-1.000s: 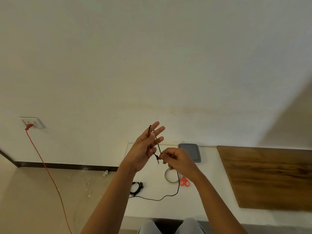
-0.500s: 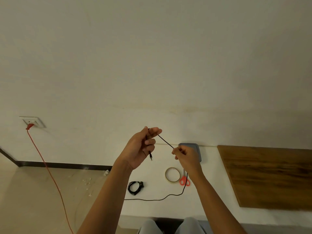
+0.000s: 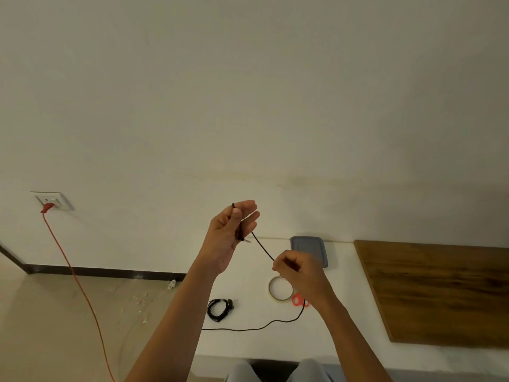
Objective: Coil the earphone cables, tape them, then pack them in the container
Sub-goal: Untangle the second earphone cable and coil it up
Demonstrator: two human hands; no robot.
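Left hand (image 3: 228, 235) and right hand (image 3: 298, 274) on earphone cable (image 3: 261, 248); grey container (image 3: 311, 246) lidded

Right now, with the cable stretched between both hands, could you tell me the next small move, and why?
Probably the right hand should carry the earphone cable around the fingers of the left hand to lay a loop: the left hand pins the plug end under its thumb, the stretch between the hands is taut, and much cable lies uncoiled on the table.
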